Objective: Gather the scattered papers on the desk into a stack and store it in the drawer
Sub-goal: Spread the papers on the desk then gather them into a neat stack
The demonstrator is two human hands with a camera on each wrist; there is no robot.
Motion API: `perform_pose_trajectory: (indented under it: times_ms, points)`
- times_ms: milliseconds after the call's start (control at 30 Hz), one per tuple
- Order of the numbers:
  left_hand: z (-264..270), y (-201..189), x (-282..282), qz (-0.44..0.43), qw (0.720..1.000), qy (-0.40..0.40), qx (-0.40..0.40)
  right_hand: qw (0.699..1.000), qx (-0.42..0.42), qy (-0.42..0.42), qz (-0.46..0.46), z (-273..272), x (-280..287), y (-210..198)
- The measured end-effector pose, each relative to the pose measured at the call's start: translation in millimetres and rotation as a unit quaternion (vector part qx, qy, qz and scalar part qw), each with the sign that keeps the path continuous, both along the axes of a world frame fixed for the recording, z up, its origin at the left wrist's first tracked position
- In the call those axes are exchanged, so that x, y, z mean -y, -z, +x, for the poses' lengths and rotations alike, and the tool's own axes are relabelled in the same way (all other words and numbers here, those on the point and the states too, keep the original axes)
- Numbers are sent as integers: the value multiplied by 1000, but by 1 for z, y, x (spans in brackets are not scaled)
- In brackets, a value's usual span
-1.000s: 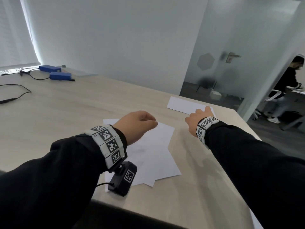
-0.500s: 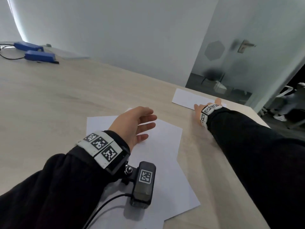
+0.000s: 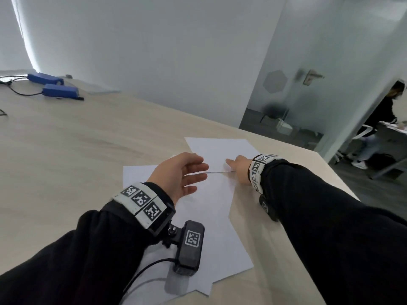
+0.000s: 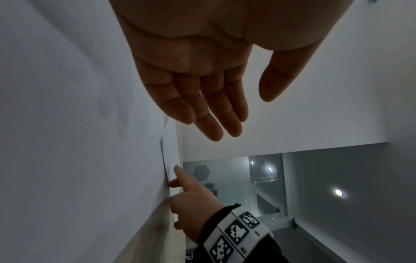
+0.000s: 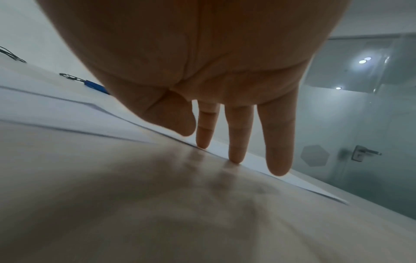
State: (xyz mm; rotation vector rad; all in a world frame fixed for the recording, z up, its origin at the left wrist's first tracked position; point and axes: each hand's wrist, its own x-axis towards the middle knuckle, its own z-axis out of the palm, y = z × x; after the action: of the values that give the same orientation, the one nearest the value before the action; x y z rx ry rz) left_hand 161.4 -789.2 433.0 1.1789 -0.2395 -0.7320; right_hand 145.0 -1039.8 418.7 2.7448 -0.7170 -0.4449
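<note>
At 10 o'clock on the bench (image 3: 66,150), far edge: two blue boxes (image 3: 59,90), dark cables running off toward 9 o'clock. Light wood-grain top, white wall behind.

Centre, roughly 6 o'clock from frame middle: overlapping white sheets (image 3: 215,227) lying flat, fanned, corners offset at the near end. Left hand (image 3: 178,175) held just above them, palm turned toward 3 o'clock, fingers straight and loosely spread, thumb apart from the rest; it grips nothing. Left wrist view confirms: fingers (image 4: 209,113) extended, clear gap under them to the paper. Marker band and a small black camera on the left wrist, over the sheets.

At 1 o'clock from the left hand: a single sheet (image 3: 218,150), flat, its near edge overlapping the far end of the fanned sheets. Right hand (image 3: 239,168) lies on this sheet's near right portion, fingers straight, pointing toward 9 o'clock. Right wrist view: fingertips (image 5: 235,156) extended downward, touching along the paper's edge where it meets the bench; no pinch, no curl.

At 2 to 3 o'clock: frosted glass door (image 3: 297,95) with a lever handle, then an opening with a seated person (image 3: 383,115) at another desk, blurred.

Drawer not visible in any view.
</note>
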Motion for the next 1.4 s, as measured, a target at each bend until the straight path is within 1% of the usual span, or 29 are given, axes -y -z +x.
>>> perform_pose_trajectory:
  times_ms: [100, 167, 200, 233, 267, 333, 367, 400, 467, 500, 533, 600, 667, 767, 900, 967, 1033, 1100, 1167, 1233, 1300, 1333, 1400]
  points:
    - [-19, -12, -26, 33, 998, 21, 44, 999, 17, 8, 41, -17, -27, -3]
    - [-31, -15, -50, 98, 987, 37, 121, 995, 42, 28, 91, -28, -47, -5]
    - [-36, -15, -63, 142, 974, 51, 171, 994, 41, 31, 101, -34, -59, -7]
    - [-42, -13, -76, 192, 954, 71, 219, 992, 43, 33, 112, -39, -68, -7]
    - [-47, -11, -88, 245, 928, 94, 264, 993, 40, 29, 108, -44, -75, -6]
    - [-56, -8, -111, 350, 856, 145, 352, 995, 27, 30, 87, -56, -95, -8]
    - [-62, -7, -121, 391, 819, 168, 385, 996, 25, 29, 80, -64, -105, -9]
    - [-68, -6, -130, 424, 787, 185, 409, 996, 25, 28, 75, -72, -116, -10]
    - [-80, -4, -145, 466, 739, 205, 442, 997, 24, 28, 68, -90, -136, -12]
    - [-84, -1, -151, 475, 722, 210, 457, 997, 22, 31, 67, -96, -142, -11]
    - [-88, 2, -157, 477, 711, 216, 469, 997, 24, 33, 68, -103, -150, -11]
    - [-94, 7, -165, 473, 703, 228, 480, 996, 30, 34, 72, -118, -163, -12]
    - [-99, 11, -171, 480, 684, 232, 498, 996, 32, 34, 82, -132, -174, -13]
    - [-106, 16, -177, 501, 639, 242, 531, 996, 18, 31, 87, -154, -190, -13]
    - [-114, 24, -185, 535, 586, 270, 545, 994, 6, 13, 105, -180, -209, -13]
    - [-116, 28, -190, 549, 568, 273, 548, 994, -7, 6, 109, -191, -219, -14]
    - [-118, 30, -194, 556, 559, 254, 561, 994, -12, -10, 113, -202, -232, -17]
    - [-121, 29, -195, 554, 561, 231, 570, 993, -9, -27, 115, -212, -243, -18]
    - [-125, 27, -193, 554, 570, 219, 566, 993, -8, -35, 110, -220, -253, -16]
    - [-129, 26, -192, 553, 580, 225, 554, 994, -4, -32, 101, -226, -260, -14]
    - [-132, 27, -194, 550, 584, 243, 545, 995, 2, -26, 95, -233, -264, -11]
    - [-134, 29, -196, 546, 581, 254, 548, 995, 5, -26, 94, -237, -266, -9]
    - [-136, 32, -202, 538, 561, 271, 569, 995, 18, -25, 96, -242, -268, -2]
